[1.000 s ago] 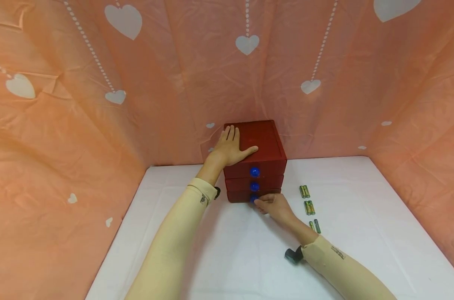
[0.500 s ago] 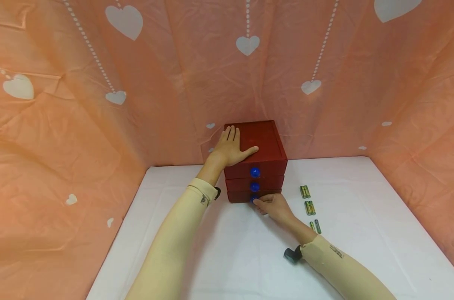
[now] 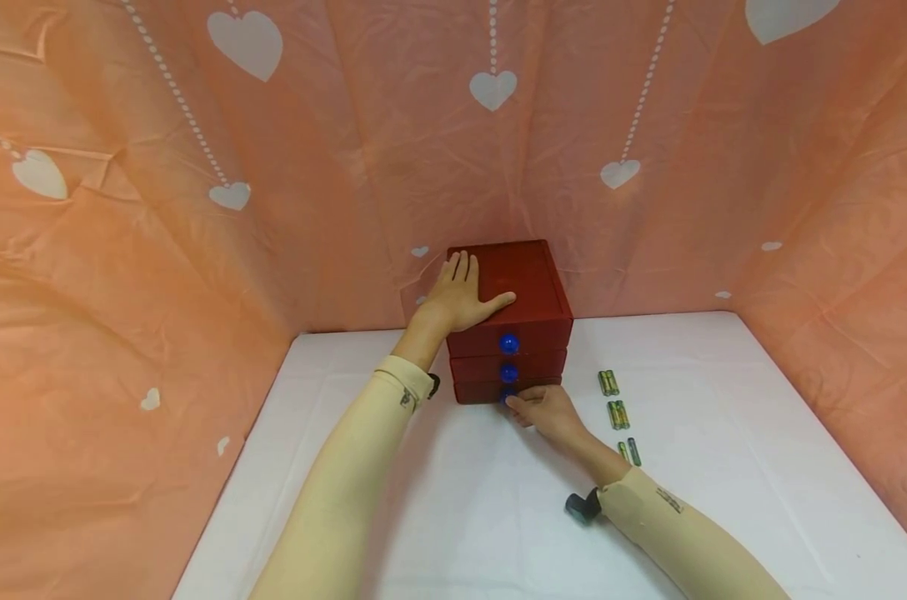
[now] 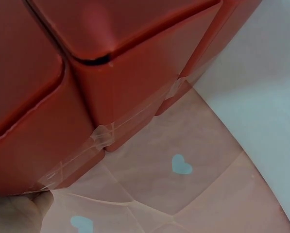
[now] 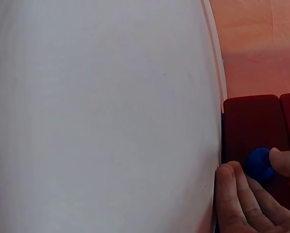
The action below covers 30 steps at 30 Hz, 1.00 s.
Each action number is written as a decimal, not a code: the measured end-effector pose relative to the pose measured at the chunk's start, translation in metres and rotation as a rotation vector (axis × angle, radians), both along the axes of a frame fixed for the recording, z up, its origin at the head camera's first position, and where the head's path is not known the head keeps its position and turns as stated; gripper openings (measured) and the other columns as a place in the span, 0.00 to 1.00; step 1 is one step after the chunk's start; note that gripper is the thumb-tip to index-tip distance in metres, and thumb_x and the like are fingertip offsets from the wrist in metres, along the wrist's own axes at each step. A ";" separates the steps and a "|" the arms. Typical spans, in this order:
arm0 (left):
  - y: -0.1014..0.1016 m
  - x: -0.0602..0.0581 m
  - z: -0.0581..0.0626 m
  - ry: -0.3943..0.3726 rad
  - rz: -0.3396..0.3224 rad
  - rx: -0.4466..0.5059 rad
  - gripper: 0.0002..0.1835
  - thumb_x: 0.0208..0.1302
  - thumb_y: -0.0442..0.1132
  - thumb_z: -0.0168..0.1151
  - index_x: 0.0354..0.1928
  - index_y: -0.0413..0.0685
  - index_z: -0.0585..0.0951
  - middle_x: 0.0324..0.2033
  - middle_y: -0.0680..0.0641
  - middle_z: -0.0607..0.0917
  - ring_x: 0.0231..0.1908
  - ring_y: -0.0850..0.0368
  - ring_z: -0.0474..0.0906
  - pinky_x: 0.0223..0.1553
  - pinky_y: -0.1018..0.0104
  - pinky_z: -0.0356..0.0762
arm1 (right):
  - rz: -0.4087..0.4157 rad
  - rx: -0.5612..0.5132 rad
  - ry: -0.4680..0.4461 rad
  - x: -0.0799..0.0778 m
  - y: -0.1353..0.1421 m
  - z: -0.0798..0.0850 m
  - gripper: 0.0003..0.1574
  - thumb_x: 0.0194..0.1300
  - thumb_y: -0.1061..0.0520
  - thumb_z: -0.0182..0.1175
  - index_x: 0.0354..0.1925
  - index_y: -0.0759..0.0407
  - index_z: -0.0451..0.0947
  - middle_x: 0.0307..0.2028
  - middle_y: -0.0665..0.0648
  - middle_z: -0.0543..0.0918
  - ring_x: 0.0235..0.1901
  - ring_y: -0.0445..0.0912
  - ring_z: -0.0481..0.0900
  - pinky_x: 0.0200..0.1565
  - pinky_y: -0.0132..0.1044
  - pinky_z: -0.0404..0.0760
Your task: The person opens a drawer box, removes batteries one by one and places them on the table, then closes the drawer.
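A dark red box of three stacked drawers (image 3: 524,279) stands at the back of the table, each drawer front bearing a round blue knob. My left hand (image 3: 457,298) rests flat on the left part of its top, fingers straight and thumb spread to the right. With thumb and fingers my right hand (image 3: 549,413) pinches the lowest blue knob (image 5: 259,164). All three drawers look pushed in. The left wrist view shows the red side walls (image 4: 135,82) with strips of clear tape, and a bit of the left hand at the lower left corner.
To the right of the box lie small green-and-gold batteries in pairs: a far pair (image 3: 608,382), a middle pair (image 3: 618,414) and a near pair (image 3: 629,451) partly behind the right forearm. White cloth (image 3: 483,517) covers the table. An orange curtain (image 3: 378,150) with white hearts hangs behind.
Almost nothing differs. The right forearm has shifted very slightly to the left, while both hands keep their places on the box and the knob.
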<state>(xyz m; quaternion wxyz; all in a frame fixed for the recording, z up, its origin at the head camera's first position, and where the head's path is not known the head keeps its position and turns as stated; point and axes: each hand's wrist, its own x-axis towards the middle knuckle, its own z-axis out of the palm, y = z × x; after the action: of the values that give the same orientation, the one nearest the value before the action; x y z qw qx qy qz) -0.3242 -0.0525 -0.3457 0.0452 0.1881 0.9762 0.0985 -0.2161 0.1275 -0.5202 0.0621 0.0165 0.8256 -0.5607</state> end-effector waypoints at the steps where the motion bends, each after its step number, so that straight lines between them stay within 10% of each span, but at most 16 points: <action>1: 0.000 0.000 0.000 0.001 -0.001 0.001 0.60 0.75 0.79 0.39 0.87 0.39 0.39 0.86 0.38 0.37 0.86 0.44 0.28 0.84 0.53 0.29 | -0.002 0.003 -0.001 0.000 0.000 0.000 0.20 0.74 0.52 0.70 0.46 0.71 0.89 0.35 0.58 0.92 0.33 0.47 0.90 0.34 0.36 0.84; 30: -0.008 -0.006 -0.004 -0.007 -0.022 0.080 0.55 0.78 0.76 0.40 0.87 0.40 0.44 0.87 0.39 0.38 0.86 0.47 0.28 0.84 0.54 0.29 | 0.027 0.022 0.077 0.022 0.019 0.019 0.17 0.76 0.54 0.68 0.50 0.67 0.89 0.42 0.63 0.92 0.38 0.52 0.90 0.38 0.37 0.86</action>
<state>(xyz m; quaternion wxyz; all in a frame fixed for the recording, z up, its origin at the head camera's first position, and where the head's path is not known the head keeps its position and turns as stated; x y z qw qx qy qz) -0.3299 -0.0606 -0.3494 0.0423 0.2003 0.9691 0.1374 -0.1946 0.1468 -0.5016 0.0378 -0.0157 0.8336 -0.5508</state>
